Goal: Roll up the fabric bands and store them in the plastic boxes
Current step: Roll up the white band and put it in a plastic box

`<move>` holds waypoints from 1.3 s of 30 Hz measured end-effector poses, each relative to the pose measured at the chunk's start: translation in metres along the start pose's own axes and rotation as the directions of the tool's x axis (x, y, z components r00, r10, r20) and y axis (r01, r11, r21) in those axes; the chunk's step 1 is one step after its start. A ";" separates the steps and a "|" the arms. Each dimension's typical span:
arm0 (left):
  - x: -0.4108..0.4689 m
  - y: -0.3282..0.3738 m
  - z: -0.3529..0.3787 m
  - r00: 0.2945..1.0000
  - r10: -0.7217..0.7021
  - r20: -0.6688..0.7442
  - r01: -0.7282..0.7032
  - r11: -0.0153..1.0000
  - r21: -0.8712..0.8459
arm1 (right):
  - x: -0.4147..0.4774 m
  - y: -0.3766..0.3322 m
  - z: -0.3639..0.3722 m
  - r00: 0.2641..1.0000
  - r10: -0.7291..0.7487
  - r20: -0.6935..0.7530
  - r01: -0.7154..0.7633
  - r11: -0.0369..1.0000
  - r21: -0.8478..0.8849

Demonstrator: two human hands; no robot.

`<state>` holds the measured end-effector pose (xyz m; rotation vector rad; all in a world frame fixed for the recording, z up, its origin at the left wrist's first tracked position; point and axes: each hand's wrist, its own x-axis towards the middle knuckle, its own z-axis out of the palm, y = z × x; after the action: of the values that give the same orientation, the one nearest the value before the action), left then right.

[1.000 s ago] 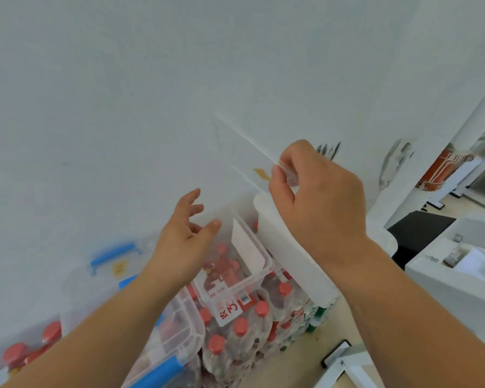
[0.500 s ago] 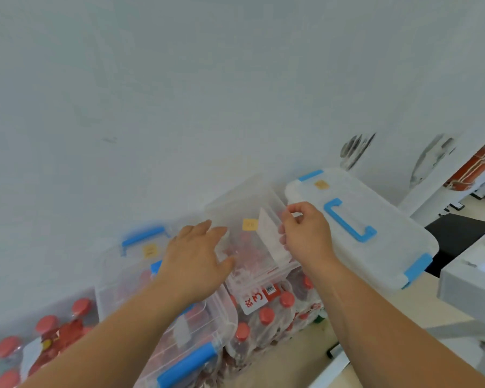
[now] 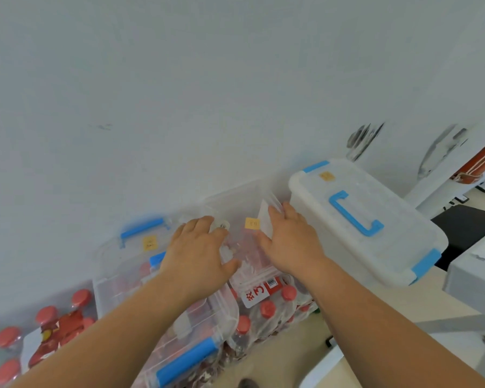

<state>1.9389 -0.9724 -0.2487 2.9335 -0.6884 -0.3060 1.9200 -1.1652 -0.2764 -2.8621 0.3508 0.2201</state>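
Box (image 3: 233, 203), clear plastic, frame centre: probably light, stiff, slick. Left hand (image 3: 199, 253) and right hand (image 3: 290, 242) lie flat on top, grip wide; take by side rims.

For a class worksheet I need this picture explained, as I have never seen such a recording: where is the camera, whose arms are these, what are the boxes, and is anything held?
There is no machine here. A person wears one wide-angle camera on the head, so the single view looks forward and down along their own bare arms. The left hand and the right hand both lie with straight fingers on top of the middle clear plastic box with a yellow sticker; neither grips anything. To its left stands a clear plastic box with a blue handle and latch, to its right a closed milky plastic box with a blue handle. Wrapped packs of red-capped bottles lie beneath the middle box.
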 end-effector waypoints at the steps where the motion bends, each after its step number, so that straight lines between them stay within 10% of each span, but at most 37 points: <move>1: 0.000 0.000 0.000 1.000 -0.012 0.007 0.012 1.000 -0.005 | 0.000 -0.001 0.001 1.000 0.003 0.016 -0.003 1.000 -0.001; 17: 0.002 0.006 -0.003 0.999 -0.020 -0.048 0.010 0.981 -0.195 | -0.012 0.011 -0.006 0.995 0.046 0.091 -0.042 0.998 -0.051; 27: 0.027 -0.008 -0.007 0.997 -0.038 0.062 0.035 0.998 0.049 | -0.019 0.009 0.013 0.997 0.008 0.078 -0.001 0.996 -0.093; 39: 0.040 -0.010 -0.007 0.955 0.266 0.135 -0.283 0.951 0.127 | -0.037 0.025 -0.005 0.907 -0.360 0.221 0.390 0.914 -0.113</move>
<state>1.9799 -0.9808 -0.2502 2.9164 -1.1691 -0.4159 1.8788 -1.1822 -0.2707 -2.9497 -0.2707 0.4665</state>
